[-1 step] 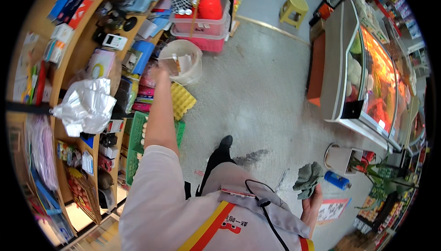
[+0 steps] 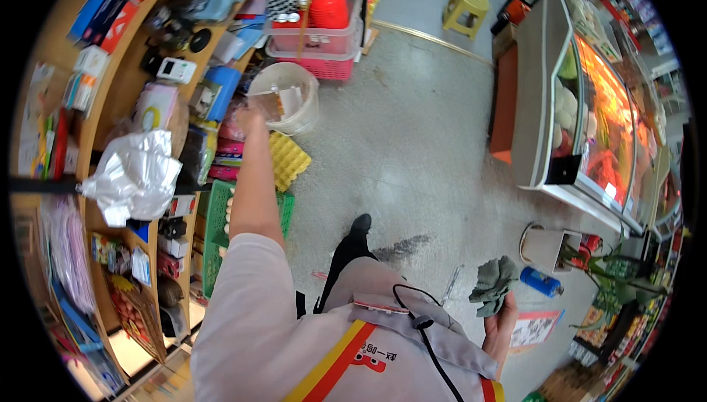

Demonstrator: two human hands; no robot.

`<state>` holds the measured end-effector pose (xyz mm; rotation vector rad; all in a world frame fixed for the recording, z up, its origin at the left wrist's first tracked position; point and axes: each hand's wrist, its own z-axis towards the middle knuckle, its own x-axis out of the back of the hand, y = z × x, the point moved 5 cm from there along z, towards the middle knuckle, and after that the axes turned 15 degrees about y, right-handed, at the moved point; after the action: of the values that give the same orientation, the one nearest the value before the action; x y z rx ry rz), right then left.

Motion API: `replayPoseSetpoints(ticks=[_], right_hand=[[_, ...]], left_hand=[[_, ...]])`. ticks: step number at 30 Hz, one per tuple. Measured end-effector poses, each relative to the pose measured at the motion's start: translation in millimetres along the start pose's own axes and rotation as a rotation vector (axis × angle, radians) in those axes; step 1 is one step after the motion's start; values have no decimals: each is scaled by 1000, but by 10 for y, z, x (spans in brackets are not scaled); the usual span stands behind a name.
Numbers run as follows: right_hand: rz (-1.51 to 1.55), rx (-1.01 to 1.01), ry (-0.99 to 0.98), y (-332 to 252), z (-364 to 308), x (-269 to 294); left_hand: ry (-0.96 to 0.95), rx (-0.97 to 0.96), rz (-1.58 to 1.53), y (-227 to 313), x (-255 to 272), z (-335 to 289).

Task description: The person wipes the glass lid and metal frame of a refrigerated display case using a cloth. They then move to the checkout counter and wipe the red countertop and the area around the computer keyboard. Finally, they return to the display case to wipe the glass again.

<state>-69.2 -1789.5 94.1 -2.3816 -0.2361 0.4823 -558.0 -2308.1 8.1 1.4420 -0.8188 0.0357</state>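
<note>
My left arm stretches forward to the left shelves, and my left hand (image 2: 252, 118) is at the near left rim of a whitish bucket (image 2: 308, 111). Its fingers are small and blurred, so their grip is unclear. Something clear and shiny (image 2: 269, 106) shows just beyond them, in front of pale pieces in the bucket. Pink plastic packaging (image 2: 231, 124) lies close beside this hand. Low at my right side, my right hand (image 2: 502, 322) is closed on a crumpled grey-green cloth (image 2: 493, 286).
Stacked pink bins (image 2: 313, 48) stand behind the bucket. A yellow egg tray (image 2: 289, 160) and green crate (image 2: 218, 218) sit below my left arm. A silvery bag (image 2: 132, 174) hangs by the shelves. At right are a lit display case (image 2: 534, 93), blue canister (image 2: 541, 282) and yellow stool (image 2: 467, 8).
The surroundings have shifted slightly left in the view. My left hand stays by the bucket, and my right hand keeps the cloth.
</note>
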Motion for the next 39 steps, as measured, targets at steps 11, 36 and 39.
replayPoseSetpoints(ticks=[11, 36, 39], right_hand=[[223, 102, 170, -404, -34, 174], [1019, 446, 595, -1971, 68, 5786], [1042, 465, 646, -2264, 349, 6236]], left_hand=[[-1199, 590, 320, -2577, -613, -3346], [-3011, 1128, -1239, 1766, 4112, -11334], [-3094, 1220, -1133, 1667, 4077, -12109]])
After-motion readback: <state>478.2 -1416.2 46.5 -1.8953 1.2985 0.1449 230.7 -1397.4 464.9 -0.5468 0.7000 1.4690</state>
